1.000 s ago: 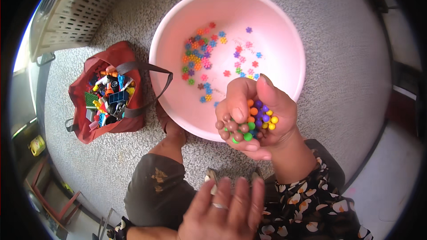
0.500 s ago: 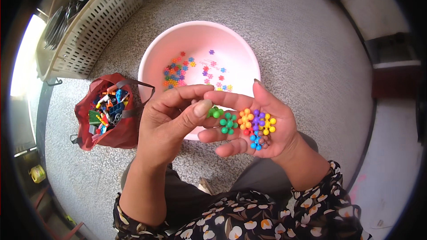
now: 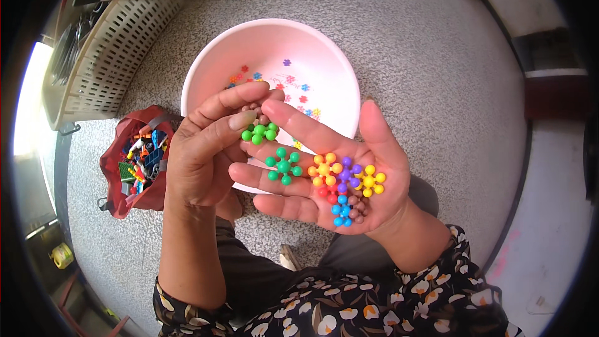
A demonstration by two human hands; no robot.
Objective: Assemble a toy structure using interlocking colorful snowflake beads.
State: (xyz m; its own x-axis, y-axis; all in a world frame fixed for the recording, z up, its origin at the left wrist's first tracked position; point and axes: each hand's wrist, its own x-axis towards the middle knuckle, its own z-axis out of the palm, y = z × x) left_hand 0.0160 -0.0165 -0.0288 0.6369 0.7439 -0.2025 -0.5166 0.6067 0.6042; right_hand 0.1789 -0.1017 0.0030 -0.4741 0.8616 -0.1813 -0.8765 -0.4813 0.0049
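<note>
My right hand (image 3: 380,140) is palm up with its fingers stretched out, bearing several knobbed plastic snowflake pieces. An orange piece (image 3: 325,169), a purple piece (image 3: 349,174) and a yellow piece (image 3: 369,181) sit in the palm, with a partly covered red one, a blue piece (image 3: 342,211) and a brown one below. Along the fingers lie a dark green piece (image 3: 284,166) and a light green piece (image 3: 260,133). My left hand (image 3: 206,150) is closed, its thumb and fingers at another brown piece (image 3: 259,112) beside the right index fingertip; its fingers partly hide that piece.
Beyond my hands stands a pink tub (image 3: 209,78) with more coloured pieces scattered on its bottom. A red bag (image 3: 115,150) full of mixed toys is left of it. A slotted cream basket (image 3: 118,43) stands farther left, on the speckled floor (image 3: 424,43).
Both hands have shifted left, and the right hand looks closer and larger. A brown piece now shows at my left fingertips. The light green piece rests uncovered on the right fingers.
</note>
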